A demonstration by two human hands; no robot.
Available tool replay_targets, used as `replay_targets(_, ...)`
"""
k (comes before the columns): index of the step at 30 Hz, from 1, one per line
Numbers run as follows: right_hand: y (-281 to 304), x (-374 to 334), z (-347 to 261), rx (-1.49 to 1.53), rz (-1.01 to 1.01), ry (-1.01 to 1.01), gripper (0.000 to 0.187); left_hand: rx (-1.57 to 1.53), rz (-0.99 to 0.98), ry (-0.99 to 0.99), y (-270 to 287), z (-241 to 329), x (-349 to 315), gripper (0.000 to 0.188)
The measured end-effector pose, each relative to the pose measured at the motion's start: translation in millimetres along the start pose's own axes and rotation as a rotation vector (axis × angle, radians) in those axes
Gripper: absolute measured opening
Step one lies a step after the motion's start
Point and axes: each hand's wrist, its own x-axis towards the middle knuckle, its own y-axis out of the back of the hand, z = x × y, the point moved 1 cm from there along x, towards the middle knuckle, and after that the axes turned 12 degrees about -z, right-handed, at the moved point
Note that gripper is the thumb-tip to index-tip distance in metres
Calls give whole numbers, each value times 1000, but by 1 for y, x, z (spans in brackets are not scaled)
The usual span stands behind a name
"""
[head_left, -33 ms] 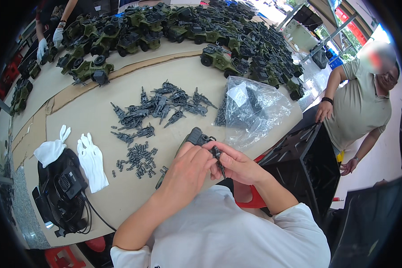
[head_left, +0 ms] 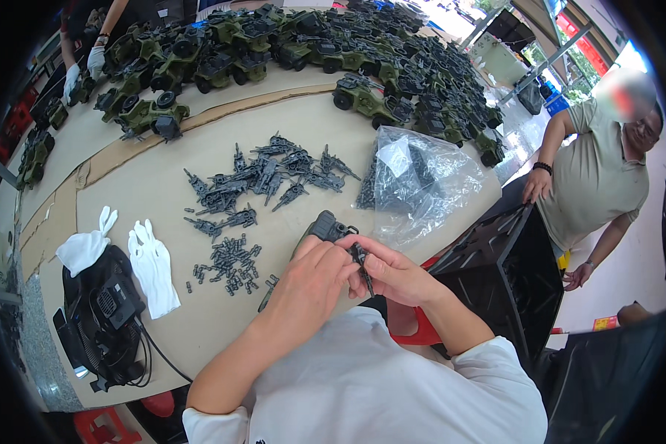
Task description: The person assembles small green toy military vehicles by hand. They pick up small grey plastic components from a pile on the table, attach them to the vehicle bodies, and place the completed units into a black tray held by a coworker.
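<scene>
My right hand is closed on a dark grey toy gun, its thin barrel pointing down toward me. My left hand is closed too, its fingertips pinched at the upper end of the same piece; the exact grip is hidden. Behind and partly beneath the left hand lies a green and black toy vehicle. Left of it are small dark connector pieces in a loose pile. Farther back lies a heap of similar toy guns.
A clear plastic bag of dark parts lies at right. White gloves and a black device with a cable lie left. Many toy vehicles fill the back. A person stands beside a black crate; another's gloved hands work far left.
At the lower right, a red and yellow patch and a brownish rounded shape have come into view behind the black crates. My hands and the toy gun look unmoved.
</scene>
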Motion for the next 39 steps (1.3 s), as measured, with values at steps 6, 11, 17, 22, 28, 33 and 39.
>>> replay_targets(6,-1,3,-15,-185,-1,-80,49,-106,-98,137,8,-9,-5,14)
replay_targets(11,33,9,-14,-475,243,-7,40,-103,-144,474,40,-57,-7,60)
replay_targets(17,40,22,-14,-465,327,-45,34,-105,-376,580,28,-78,2,93)
replay_targets(22,36,30,-21,-547,388,-114,34,-148,-480,596,26,-87,12,91)
replay_targets(28,34,36,-30,-560,406,-204,37,-223,-464,522,20,-93,8,76)
replay_targets(33,42,40,-37,-673,393,-316,42,-198,-432,506,17,-95,7,70)
replay_targets(39,25,56,-60,-938,383,-508,46,-164,-446,533,19,-92,9,69)
